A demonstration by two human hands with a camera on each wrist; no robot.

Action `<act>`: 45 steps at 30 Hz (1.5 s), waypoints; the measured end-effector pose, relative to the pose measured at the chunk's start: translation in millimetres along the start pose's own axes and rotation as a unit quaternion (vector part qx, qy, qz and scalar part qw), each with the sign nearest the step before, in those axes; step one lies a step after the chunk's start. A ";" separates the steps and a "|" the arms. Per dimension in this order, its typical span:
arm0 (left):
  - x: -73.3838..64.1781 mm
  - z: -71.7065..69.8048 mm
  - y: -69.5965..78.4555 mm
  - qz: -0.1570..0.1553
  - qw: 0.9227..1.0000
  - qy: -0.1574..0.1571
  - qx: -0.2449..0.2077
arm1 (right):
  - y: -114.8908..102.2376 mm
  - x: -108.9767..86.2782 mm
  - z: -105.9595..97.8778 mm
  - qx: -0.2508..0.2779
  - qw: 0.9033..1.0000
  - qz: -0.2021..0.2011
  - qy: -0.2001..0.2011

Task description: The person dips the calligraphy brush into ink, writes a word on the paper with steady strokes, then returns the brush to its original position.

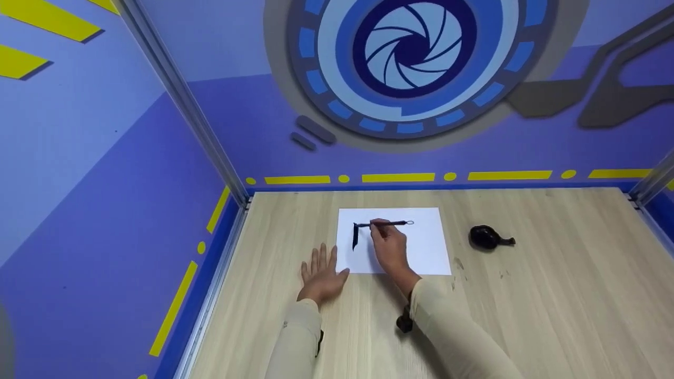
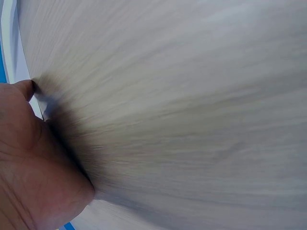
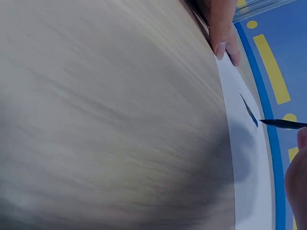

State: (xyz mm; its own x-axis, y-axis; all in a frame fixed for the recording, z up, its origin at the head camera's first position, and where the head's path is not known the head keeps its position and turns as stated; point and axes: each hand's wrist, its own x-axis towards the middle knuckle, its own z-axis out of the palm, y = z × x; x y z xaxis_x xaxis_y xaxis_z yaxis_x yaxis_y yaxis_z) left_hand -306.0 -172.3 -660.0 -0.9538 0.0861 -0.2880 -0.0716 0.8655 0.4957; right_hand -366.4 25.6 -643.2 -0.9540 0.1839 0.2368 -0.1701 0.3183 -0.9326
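Observation:
A white sheet of paper (image 1: 426,252) lies on the wooden table. My right hand (image 1: 390,247) pinches a dark ink brush (image 1: 397,223) with a loop at its handle end. The brush lies nearly level across the head view, its bristles at the top of a black ink stroke (image 1: 355,239). In the right wrist view the brush tip (image 3: 268,122) is close to one end of the stroke (image 3: 249,111). My left hand (image 1: 322,276) rests with fingers spread at the paper's lower left edge, its thumb by the bottom edge.
A glossy black gourd-shaped dish (image 1: 484,238) sits right of the paper. Faint dark smudges (image 1: 459,263) mark the tabletop (image 1: 558,295) between them. Printed blue and purple walls (image 1: 253,131) close off the back and left. A small black device (image 1: 404,321) hangs at the right wrist.

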 end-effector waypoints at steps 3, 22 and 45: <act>-1.4 -0.6 1.1 0.003 1.000 0.004 -0.006 | 1.0 -0.8 1.8 -0.008 1.000 -0.009 -0.001; 4.4 5.5 -4.6 0.002 1.000 0.009 0.010 | 4.7 0.2 7.6 -0.034 0.998 -0.061 -0.002; 2.4 4.4 -2.8 0.002 1.000 0.014 0.003 | -1.0 2.0 -6.1 0.002 0.996 -0.079 0.028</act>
State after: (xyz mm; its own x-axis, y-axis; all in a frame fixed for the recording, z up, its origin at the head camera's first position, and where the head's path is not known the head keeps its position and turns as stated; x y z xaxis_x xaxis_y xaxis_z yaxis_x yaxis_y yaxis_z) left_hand -306.8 -172.4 -665.7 -0.9618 0.0756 -0.2632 -0.0666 0.8678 0.4925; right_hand -366.6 31.3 -640.2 -0.9000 0.1839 0.3952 -0.3179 0.3434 -0.8837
